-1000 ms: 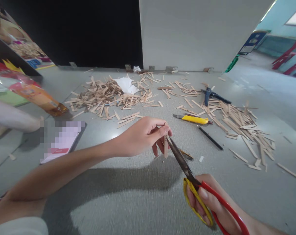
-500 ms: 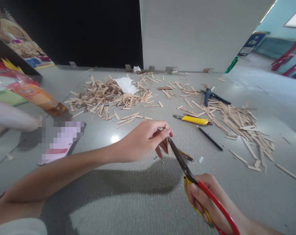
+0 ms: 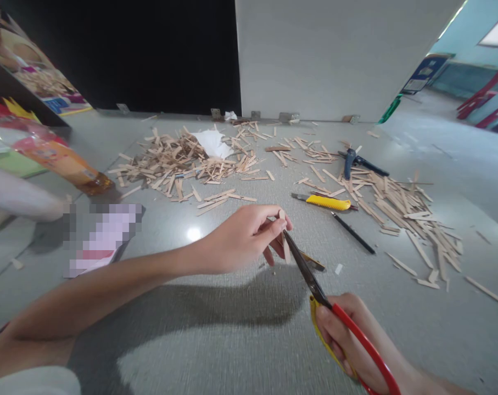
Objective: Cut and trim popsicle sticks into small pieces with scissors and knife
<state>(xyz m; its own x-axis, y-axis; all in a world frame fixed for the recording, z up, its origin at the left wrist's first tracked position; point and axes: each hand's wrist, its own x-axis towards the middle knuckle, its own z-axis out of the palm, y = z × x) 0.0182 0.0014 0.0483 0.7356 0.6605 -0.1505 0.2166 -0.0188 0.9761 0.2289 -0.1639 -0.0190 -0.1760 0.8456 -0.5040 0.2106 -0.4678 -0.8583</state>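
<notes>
Between thumb and fingers, my left hand (image 3: 249,236) pinches a small flat wooden stick (image 3: 286,249), held upright just above the floor. My right hand (image 3: 351,323) is closed round the handles of a pair of scissors (image 3: 310,280), one handle red and the other yellow. The dark blades point up and left, and their tips meet the stick beside my left fingertips. Whether the blades are fully closed is hard to see. On the floor behind the blades lies a thin dark and yellow tool (image 3: 314,260), partly covered.
Beyond my hands are a yellow utility knife (image 3: 328,202), a black pen-like tool (image 3: 353,232) and dark blue pliers (image 3: 349,162). Wooden pieces lie in a left pile (image 3: 170,159) and a right pile (image 3: 401,203). A bottle (image 3: 67,159) and another person's limb (image 3: 22,192) are at left.
The wooden stick has shifted slightly in my left fingers, showing more above the thumb and below. Both hands stay almost in place, and the scissors' handles look slightly closer together.
</notes>
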